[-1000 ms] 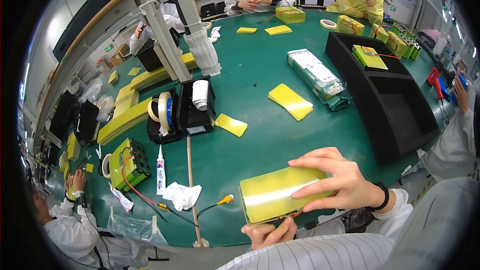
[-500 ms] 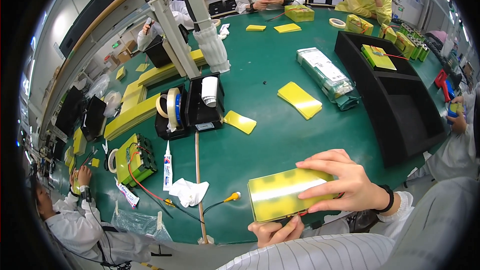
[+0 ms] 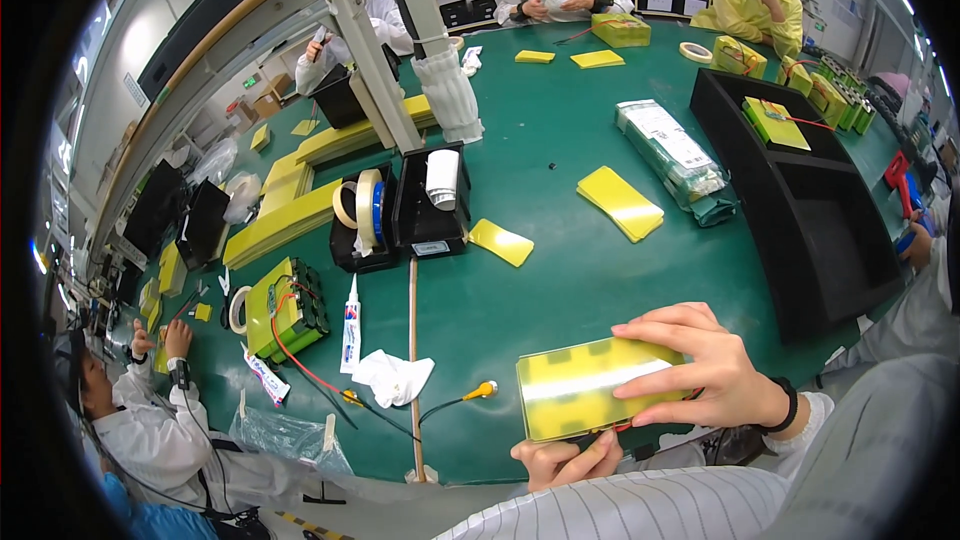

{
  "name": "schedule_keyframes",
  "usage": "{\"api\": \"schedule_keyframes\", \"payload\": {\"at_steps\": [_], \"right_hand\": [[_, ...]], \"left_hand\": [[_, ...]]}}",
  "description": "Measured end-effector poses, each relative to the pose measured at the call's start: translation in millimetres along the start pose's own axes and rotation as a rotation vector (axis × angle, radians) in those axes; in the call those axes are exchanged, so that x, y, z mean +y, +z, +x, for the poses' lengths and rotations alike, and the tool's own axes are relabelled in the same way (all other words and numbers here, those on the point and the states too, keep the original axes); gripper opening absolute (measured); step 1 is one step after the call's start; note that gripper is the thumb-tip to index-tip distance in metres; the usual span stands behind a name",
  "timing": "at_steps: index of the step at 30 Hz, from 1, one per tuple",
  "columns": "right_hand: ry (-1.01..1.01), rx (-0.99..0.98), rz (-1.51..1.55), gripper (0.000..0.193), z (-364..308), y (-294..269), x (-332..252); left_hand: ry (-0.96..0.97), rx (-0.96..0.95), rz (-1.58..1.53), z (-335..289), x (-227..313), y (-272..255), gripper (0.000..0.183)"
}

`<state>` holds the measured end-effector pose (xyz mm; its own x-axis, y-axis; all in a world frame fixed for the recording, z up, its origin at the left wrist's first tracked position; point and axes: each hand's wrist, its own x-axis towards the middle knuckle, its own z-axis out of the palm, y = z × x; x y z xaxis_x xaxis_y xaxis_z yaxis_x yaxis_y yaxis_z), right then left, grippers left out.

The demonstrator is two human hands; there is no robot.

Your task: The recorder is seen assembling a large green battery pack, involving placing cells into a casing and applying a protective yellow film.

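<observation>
At the table's near edge I hold a battery pack (image 3: 565, 395) faced with a glossy yellow translucent sheet, dark patches showing through it. My right hand (image 3: 705, 370), with a black band at the wrist, spreads its fingers over the top right of the sheet and grips the pack. Curled at the near edge is my left hand (image 3: 568, 462), its fingertips against the pack by a bit of red wire; the palm is out of sight. To the left lies a yellow-ended cable connector (image 3: 486, 389). Beyond the pack are a stack of yellow sheets (image 3: 622, 204) and a single yellow sheet (image 3: 501, 242).
A black foam tray (image 3: 790, 270) stands at the right, beside a wrapped package (image 3: 672, 155). Leftward are black bins (image 3: 433, 225) with tape rolls, a glue tube (image 3: 352, 325), crumpled tissue (image 3: 393, 378) and a wired battery pack (image 3: 285, 312). Several co-workers sit around the green table (image 3: 520, 300).
The whole view has shifted, moving the scene slightly right in the picture. My grip on the pack looks the same. The hands of the co-worker at the left have moved apart.
</observation>
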<state>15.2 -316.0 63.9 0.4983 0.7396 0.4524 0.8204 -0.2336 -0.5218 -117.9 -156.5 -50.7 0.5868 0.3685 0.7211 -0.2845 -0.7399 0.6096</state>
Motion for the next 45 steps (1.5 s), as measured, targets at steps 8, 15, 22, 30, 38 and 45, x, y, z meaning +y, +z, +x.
{"api": "schedule_keyframes", "payload": {"at_steps": [8,15,22,30,38,45], "right_hand": [[0.000,-0.004,0.000,0.033,1,1,-3],[0.008,-0.014,0.020,0.034,-2,-1,1],[-0.003,0.005,0.084,0.031,-3,1,4],[0.007,0.031,0.127,0.034,-9,7,9],[0.245,0.368,0.433,0.041,-23,-1,28],[0.392,0.433,0.595,0.027,-42,11,12]], "left_hand": [[-0.008,0.010,0.005,-3,-1,-4,0.043],[-0.056,-0.177,0.007,20,14,-22,0.037],[0.155,-0.347,0.046,37,-11,-64,0.039],[0.353,-0.569,0.092,103,7,-39,0.035],[0.502,-0.560,0.255,97,-10,-19,0.034],[0.525,-0.618,0.226,99,-13,-6,0.032]]}}
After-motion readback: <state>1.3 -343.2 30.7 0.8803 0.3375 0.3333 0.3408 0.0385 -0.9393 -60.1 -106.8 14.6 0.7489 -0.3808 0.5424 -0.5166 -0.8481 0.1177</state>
